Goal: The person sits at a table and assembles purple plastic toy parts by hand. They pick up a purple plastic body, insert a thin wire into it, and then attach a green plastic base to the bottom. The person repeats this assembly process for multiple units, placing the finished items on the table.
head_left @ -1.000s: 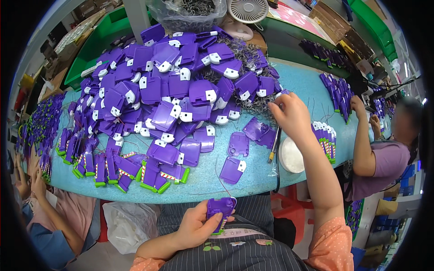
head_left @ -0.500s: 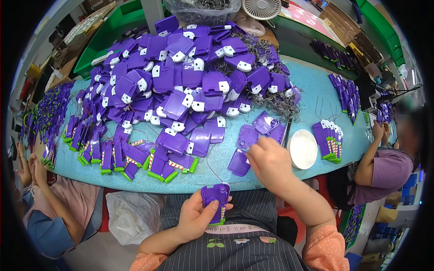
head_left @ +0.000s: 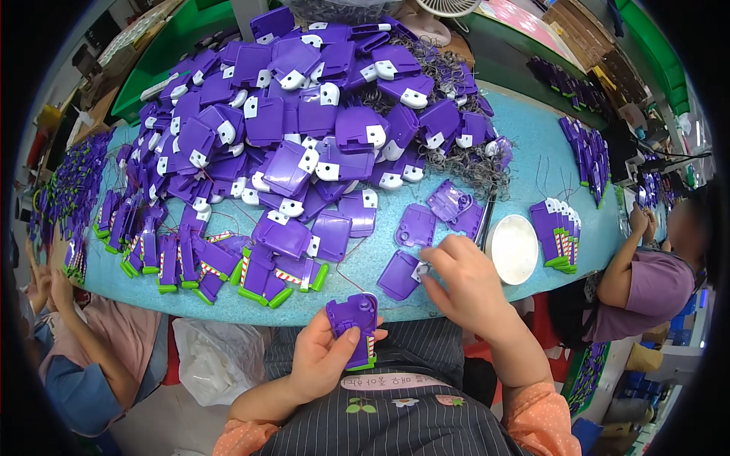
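Observation:
My left hand [head_left: 323,356] is closed round a purple plastic shell half [head_left: 352,315]. Its hollow inner side faces up, with a green and red-white striped lower end and a thin wire at its top. My right hand [head_left: 465,285] reaches over the table, thumb and forefinger pinched beside the white corner of a purple cover [head_left: 397,276]. Something small and greyish shows at the fingertips, too small to name. Just beyond lie more loose purple shell pieces [head_left: 416,226], one of them translucent [head_left: 449,201].
A large heap of purple covers with white corners [head_left: 266,121] fills the table's far middle, beside tangled grey springs [head_left: 475,171]. Striped, green-ended parts [head_left: 255,273] lie at the near left. A white bowl [head_left: 513,249] and stacked purple parts [head_left: 553,232] stand right. Co-workers sit both sides.
My right hand has moved slightly right and nearer to me, its fingertips now by the cover's white corner. The shell in my left hand has shifted slightly left and up.

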Available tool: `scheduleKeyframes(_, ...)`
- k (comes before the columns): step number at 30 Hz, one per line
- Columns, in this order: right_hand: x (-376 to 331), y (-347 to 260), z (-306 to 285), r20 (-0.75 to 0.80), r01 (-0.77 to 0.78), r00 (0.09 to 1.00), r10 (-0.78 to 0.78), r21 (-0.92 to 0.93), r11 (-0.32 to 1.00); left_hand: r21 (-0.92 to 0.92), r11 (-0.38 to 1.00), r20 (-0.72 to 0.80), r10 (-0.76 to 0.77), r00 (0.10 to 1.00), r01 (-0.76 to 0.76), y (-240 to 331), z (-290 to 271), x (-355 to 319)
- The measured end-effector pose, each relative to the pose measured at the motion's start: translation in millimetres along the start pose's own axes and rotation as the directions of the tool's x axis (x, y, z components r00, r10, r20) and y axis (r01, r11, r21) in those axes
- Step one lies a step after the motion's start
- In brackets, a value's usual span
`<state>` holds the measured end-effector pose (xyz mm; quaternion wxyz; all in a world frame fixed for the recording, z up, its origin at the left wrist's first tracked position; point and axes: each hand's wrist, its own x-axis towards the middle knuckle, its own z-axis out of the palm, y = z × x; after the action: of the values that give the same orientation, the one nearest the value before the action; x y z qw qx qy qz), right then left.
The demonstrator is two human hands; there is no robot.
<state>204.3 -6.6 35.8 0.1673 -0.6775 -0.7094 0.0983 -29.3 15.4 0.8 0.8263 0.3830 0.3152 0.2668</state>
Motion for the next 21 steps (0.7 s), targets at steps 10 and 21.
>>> scheduleKeyframes(10,7.7,10.2,16.7,0.175,-0.215,0.879,0.443,0.976,0.040,-0.103,0.992,0.042,0.081,0.996,-0.076,11.4,11.5,37.1)
scheduleKeyframes(21,-13.5,-2.5,28.0,0.053,-0.052,0.905,0.423,0.999,-0.013,-0.323,0.946,0.161,0.026,0.987,0.027,12.3,21.7,75.1)
